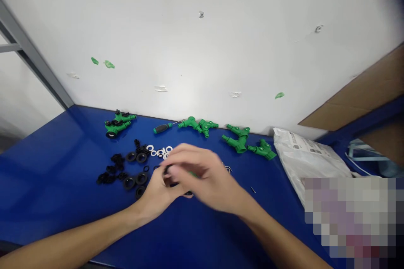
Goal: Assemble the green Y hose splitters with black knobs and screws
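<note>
One blurred black part point(167, 170) is grasped by our left hand point(158, 191) and right hand point(206, 176), white washers point(160, 151) just beyond.

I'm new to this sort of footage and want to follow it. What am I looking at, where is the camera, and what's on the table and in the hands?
There's no machine here: a person works with bare hands. The single picture comes from a camera on their head, looking forward and down.

The left hand seems to hold a dark part, mostly hidden. The right hand is close over it, too blurred to judge its grip.

On the blue table lie green pipe fittings, a screwdriver, white rings, black rings and small black pieces. A plastic bag lies at the right.
</note>
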Motion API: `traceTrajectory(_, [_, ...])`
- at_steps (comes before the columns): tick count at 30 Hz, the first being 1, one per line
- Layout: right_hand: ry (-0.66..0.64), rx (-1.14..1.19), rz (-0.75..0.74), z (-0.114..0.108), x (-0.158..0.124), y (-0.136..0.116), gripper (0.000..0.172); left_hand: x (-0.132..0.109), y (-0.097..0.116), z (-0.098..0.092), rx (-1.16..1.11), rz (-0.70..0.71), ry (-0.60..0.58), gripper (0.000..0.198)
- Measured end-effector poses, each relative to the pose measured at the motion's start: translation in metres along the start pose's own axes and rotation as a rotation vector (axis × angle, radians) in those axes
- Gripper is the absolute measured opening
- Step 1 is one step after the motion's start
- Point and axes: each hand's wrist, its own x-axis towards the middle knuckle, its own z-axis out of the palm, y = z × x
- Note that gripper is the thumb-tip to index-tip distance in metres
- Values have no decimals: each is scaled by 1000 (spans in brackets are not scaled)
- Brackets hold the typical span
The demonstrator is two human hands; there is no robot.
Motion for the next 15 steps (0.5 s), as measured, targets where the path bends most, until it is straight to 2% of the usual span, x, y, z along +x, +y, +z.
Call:
traceTrajectory(1, [102,139,81,-14,-12,9,16,-1,2,0,-23,-36,-32,38])
traceTrajectory(3, [262,272,238,-32,-36,30,13,-2,4,0,-58,-100,-76,38])
traceTrajectory(5, [347,353,296,-40,-55,49,15,-3,3,1,-79,-135,-92,37])
traceTrajectory(9, [369,474,323,-37,-72,67,20,-5,-2,3,-66,-114,-102,33])
traceTrajectory(15, [419,411,333,-25,-71,64,27,-6,-5,2,-69,-122,-75,38])
